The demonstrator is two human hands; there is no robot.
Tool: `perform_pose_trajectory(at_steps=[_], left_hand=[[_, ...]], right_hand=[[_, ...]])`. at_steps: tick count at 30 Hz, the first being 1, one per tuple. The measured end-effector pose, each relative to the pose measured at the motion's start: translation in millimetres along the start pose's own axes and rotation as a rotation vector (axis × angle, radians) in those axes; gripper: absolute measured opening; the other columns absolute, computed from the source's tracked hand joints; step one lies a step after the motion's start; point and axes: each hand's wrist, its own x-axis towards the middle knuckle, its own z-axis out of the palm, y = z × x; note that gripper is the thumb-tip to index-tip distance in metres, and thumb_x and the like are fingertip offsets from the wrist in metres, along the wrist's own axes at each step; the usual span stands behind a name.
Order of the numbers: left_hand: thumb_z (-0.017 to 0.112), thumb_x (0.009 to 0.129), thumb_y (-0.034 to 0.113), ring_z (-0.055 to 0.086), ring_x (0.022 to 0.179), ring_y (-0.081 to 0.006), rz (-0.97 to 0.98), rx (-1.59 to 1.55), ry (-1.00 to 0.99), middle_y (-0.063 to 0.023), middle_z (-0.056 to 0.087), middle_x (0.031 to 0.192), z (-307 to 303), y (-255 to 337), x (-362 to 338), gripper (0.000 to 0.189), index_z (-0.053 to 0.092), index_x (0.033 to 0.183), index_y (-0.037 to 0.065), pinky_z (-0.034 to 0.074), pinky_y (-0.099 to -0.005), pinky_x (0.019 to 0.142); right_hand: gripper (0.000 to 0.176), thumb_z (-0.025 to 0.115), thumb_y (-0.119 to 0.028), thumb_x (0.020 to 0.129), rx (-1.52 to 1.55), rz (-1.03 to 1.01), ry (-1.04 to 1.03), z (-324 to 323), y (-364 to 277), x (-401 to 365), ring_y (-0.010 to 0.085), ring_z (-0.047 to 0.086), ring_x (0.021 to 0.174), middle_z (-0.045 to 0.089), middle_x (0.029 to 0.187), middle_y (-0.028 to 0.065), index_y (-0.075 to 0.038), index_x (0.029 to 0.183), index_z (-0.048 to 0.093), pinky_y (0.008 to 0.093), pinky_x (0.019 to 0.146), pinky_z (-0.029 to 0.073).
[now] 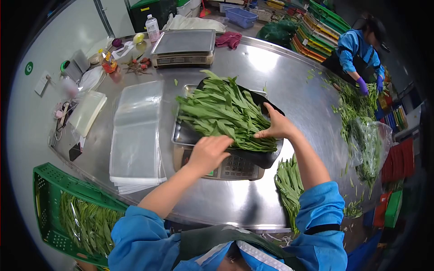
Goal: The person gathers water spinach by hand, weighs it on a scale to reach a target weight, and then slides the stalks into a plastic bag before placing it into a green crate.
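A large bunch of leafy greens (221, 108) lies in a black tray (266, 158) on a digital scale (239, 168) with a metal pan (178, 133). My right hand (279, 124) grips the bunch at its stem end, thumb in front and fingers behind. At the near edge of the bunch is my left hand (208, 153), its fingers slightly bent against the leaves and its thumb apart. Some leaves at the left are blurred. Another bundle of greens (290, 185) lies right of the scale, partly behind my right arm.
Clear plastic bags (135, 135) are stacked left of the scale. Behind stands a second scale (184, 47) beside a red cloth (229, 39). A green crate (49, 174) holds bagged greens at lower left. At right, a co-worker's gloved hands (364, 86) handle greens near a filled plastic bag (368, 144).
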Motion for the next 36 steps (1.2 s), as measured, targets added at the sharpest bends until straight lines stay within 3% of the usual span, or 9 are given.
perform_pose_trajectory(at_steps=[2, 6, 11, 15, 17, 23, 30, 31, 36], left_hand=[[0.068, 0.062, 0.012, 0.054, 0.083, -0.0213, -0.019, 0.084, -0.056, -0.0039, 0.058, 0.097, -3.6, -16.6, -11.4, 0.037, 0.058, 0.098, 0.010, 0.040, -0.0325, 0.074], [0.069, 0.063, 0.012, 0.054, 0.083, -0.0214, -0.028, 0.004, -0.201, -0.0030, 0.061, 0.089, -11.8, -30.5, -20.7, 0.026, 0.062, 0.088, 0.009, 0.039, -0.0323, 0.074], [0.067, 0.064, 0.006, 0.053, 0.086, -0.0224, 0.001, 0.049, -0.019, -0.0038, 0.061, 0.088, -32.5, -25.1, -24.0, 0.020, 0.063, 0.084, 0.008, 0.038, -0.0362, 0.079], [0.064, 0.064, 0.001, 0.057, 0.076, -0.0242, -0.084, 0.014, 0.251, -0.0061, 0.062, 0.082, -26.4, -1.6, -62.8, 0.020, 0.063, 0.083, 0.008, 0.044, -0.0331, 0.070], [0.061, 0.071, 0.001, 0.059, 0.071, -0.0232, -0.245, -0.288, -0.055, -0.0076, 0.063, 0.082, 7.4, 27.3, -89.1, 0.017, 0.064, 0.086, 0.007, 0.046, -0.0303, 0.067], [0.057, 0.082, 0.012, 0.057, 0.097, -0.0186, -0.940, -1.359, -0.925, -0.0139, 0.058, 0.108, 165.9, 110.7, -136.8, 0.038, 0.048, 0.116, -0.003, 0.045, -0.0272, 0.080], [0.060, 0.082, 0.026, 0.053, 0.097, -0.0159, -1.030, -1.428, -1.352, -0.0094, 0.057, 0.107, 267.3, 228.6, -114.2, 0.045, 0.048, 0.115, -0.002, 0.043, -0.0262, 0.078], [0.061, 0.081, 0.025, 0.054, 0.092, -0.0151, -1.064, -1.585, -1.259, -0.0080, 0.058, 0.103, 272.2, 243.6, -106.8, 0.042, 0.050, 0.112, -0.001, 0.044, -0.0262, 0.075], [0.064, 0.076, 0.014, 0.058, 0.079, -0.0141, -1.017, -1.509, -0.793, -0.0051, 0.061, 0.090, 251.1, 281.5, -85.8, 0.027, 0.057, 0.099, 0.001, 0.046, -0.0273, 0.069]], right_hand=[[0.112, 0.082, -0.049, 0.041, 0.134, 0.037, -0.317, 22.3, 11.2, 9.4, 0.0331, 0.047, 0.111, 0.051, 0.116, 0.0217, 0.000, 0.128, 0.031, 0.0358, 0.093, 0.037], [0.114, 0.082, -0.049, 0.040, 0.030, -0.014, -0.323, 13.9, 19.3, 21.0, 0.0338, 0.045, 0.113, 0.048, 0.119, 0.0223, 0.000, 0.129, 0.031, 0.0362, 0.096, 0.035], [0.077, 0.075, -0.035, 0.064, 0.176, 0.045, 0.319, -12.5, 47.8, -39.5, 0.0283, 0.051, 0.105, 0.054, 0.112, 0.0192, -0.005, 0.125, 0.040, 0.0365, 0.087, 0.041], [0.058, 0.070, -0.027, 0.071, 0.270, 0.404, 0.479, 0.9, 121.1, -187.4, 0.0234, 0.056, 0.097, 0.058, 0.103, 0.0160, -0.005, 0.120, 0.047, 0.0339, 0.085, 0.042], [0.054, 0.066, -0.022, 0.075, 0.169, 0.747, 0.257, 20.7, 170.2, -279.8, 0.0220, 0.056, 0.095, 0.058, 0.104, 0.0150, -0.001, 0.121, 0.046, 0.0332, 0.084, 0.043], [0.058, 0.065, -0.021, 0.077, 0.885, 0.835, 0.217, 67.5, 210.3, -434.6, 0.0250, 0.053, 0.102, 0.055, 0.112, 0.0162, 0.005, 0.123, 0.041, 0.0342, 0.091, 0.038], [0.064, 0.073, -0.035, 0.066, 0.567, 0.667, -0.268, 104.9, 205.8, -417.2, 0.0227, 0.057, 0.093, 0.060, 0.100, 0.0164, 0.003, 0.112, 0.051, 0.0335, 0.082, 0.043], [0.059, 0.074, -0.034, 0.064, 0.471, 0.656, -0.416, 106.6, 197.1, -409.3, 0.0192, 0.058, 0.089, 0.062, 0.096, 0.0140, 0.001, 0.108, 0.055, 0.0321, 0.078, 0.044], [0.035, 0.070, -0.017, 0.071, 0.829, 0.565, 0.003, 104.5, 137.5, -403.1, 0.0121, 0.056, 0.070, 0.063, 0.081, 0.0091, 0.001, 0.098, 0.058, 0.0272, 0.066, 0.046]])
